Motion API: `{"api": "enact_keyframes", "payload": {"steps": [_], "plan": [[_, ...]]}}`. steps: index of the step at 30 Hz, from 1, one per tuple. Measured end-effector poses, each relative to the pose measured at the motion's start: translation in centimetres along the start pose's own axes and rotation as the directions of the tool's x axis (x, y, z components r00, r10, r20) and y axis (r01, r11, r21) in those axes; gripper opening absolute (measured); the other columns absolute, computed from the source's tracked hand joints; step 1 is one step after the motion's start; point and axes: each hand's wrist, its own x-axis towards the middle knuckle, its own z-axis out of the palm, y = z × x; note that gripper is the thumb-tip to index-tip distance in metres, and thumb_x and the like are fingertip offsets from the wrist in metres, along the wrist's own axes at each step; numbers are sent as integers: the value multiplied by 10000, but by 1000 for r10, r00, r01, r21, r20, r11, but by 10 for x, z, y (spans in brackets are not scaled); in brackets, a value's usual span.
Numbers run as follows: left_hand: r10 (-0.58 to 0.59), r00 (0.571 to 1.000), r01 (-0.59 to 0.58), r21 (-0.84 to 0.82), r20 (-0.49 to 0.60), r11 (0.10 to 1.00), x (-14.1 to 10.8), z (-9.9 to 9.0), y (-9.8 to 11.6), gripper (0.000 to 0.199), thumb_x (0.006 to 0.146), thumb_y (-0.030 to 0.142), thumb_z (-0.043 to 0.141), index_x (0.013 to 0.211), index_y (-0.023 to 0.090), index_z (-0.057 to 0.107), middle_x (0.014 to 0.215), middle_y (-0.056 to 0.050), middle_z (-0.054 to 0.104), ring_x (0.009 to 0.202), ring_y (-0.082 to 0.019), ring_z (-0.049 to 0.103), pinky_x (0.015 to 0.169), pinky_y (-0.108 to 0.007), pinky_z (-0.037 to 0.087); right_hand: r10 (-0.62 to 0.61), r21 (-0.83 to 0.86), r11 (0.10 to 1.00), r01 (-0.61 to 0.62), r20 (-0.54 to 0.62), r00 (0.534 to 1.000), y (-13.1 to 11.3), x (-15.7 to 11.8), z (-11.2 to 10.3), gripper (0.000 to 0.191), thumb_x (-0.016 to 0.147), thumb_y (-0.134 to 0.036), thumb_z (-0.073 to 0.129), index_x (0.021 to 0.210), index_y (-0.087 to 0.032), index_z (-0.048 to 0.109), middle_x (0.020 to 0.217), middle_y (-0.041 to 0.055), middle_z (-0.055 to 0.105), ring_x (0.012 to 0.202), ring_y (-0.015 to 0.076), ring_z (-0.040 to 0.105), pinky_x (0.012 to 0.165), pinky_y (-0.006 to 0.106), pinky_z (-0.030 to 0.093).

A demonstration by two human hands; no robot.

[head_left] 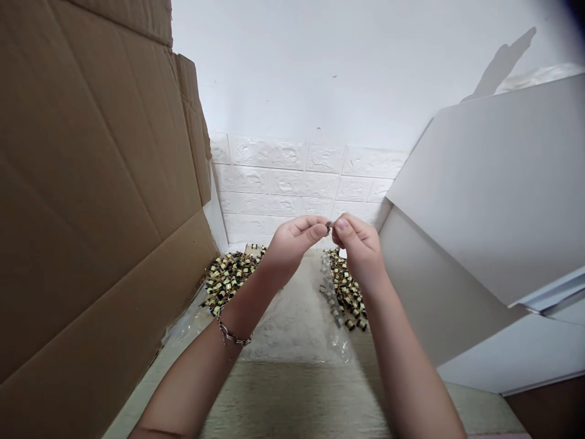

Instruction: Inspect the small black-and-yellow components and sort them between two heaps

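My left hand (pixel 299 238) and my right hand (pixel 357 239) meet fingertip to fingertip above the far part of the table. Between the left thumb and forefinger is a small dark part (pixel 328 226), too small to make out fully. The right thumb and forefinger are pinched right beside it; what they hold is hidden. A pile of small yellow and black components (pixel 228 277) lies behind my left wrist, and a second such pile (pixel 348 292) lies beside my right wrist.
A clear plastic sheet (pixel 292 329) lies on the pale wooden table (pixel 297 399). A tall brown cardboard panel (pixel 91 183) stands at the left, white panels (pixel 493 195) at the right. A white brick-patterned wall (pixel 278 180) closes off the back.
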Motion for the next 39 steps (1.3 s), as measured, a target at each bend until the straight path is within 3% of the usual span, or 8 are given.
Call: {"api": "enact_keyframes", "payload": {"steps": [5,10,17,22,32,39], "plan": [[-189,976,214,-375,104,902,1,2,-8,220,744,373,544,765,156,571,702,7,499,677,-65,459,657,-198,373,-163,-376,914,150,-4,987,-6,-1,-1,278,847,-295,365,593,-189,408,561,-18,434,578,107,414,588,252,325],[-257,958,287,-427,128,857,0,2,-7,259,773,403,492,746,150,541,731,-3,484,697,-73,463,732,-233,391,-301,-538,793,286,63,952,-6,1,-3,245,845,-241,371,626,-196,472,611,-6,531,620,113,477,662,265,358],[-297,949,312,-464,108,829,1,3,-5,227,735,367,556,736,140,547,711,5,462,649,-53,433,647,-182,384,-356,-552,782,288,-17,934,-13,0,-6,80,785,-210,486,723,-196,534,681,1,581,638,112,520,594,241,387],[-256,965,254,-409,52,876,1,4,-4,209,707,351,588,710,145,553,656,11,453,608,-58,413,608,-185,374,-356,-523,798,300,-7,934,-13,1,-8,91,783,-194,494,749,-207,578,719,3,620,681,121,560,616,250,423],[-125,989,144,-321,78,936,3,1,-8,183,736,331,562,740,153,603,677,13,511,606,-51,412,635,-206,340,-433,-507,776,376,5,901,-11,0,-9,113,768,-162,519,771,-230,608,740,-7,639,714,128,577,718,278,466],[-123,990,137,-263,71,955,4,-2,-7,183,740,316,557,743,144,618,679,3,527,609,-60,416,630,-205,340,-439,-512,764,392,34,898,-6,2,-9,127,778,-164,503,756,-232,608,735,-4,638,714,134,574,730,288,466]]}}
